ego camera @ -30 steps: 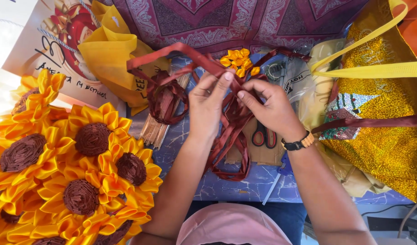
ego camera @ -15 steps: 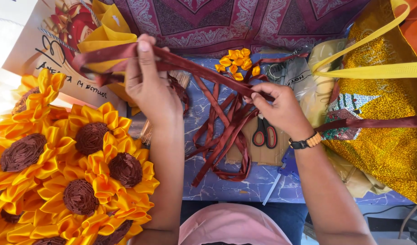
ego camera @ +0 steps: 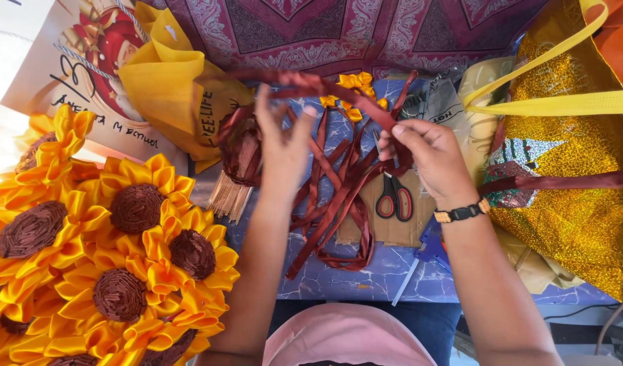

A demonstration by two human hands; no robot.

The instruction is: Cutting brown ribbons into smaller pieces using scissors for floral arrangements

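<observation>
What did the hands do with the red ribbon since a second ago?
The left hand swung out to the person's left, stretching the dark red ribbon, then came partway back toward the middle. The right hand kept pinching the ribbon in about the same spot. The scissors and the ribbon sunflowers stayed where they were.

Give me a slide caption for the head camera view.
Left hand and right hand stretch a maroon ribbon beside ribbon sunflowers.
</observation>
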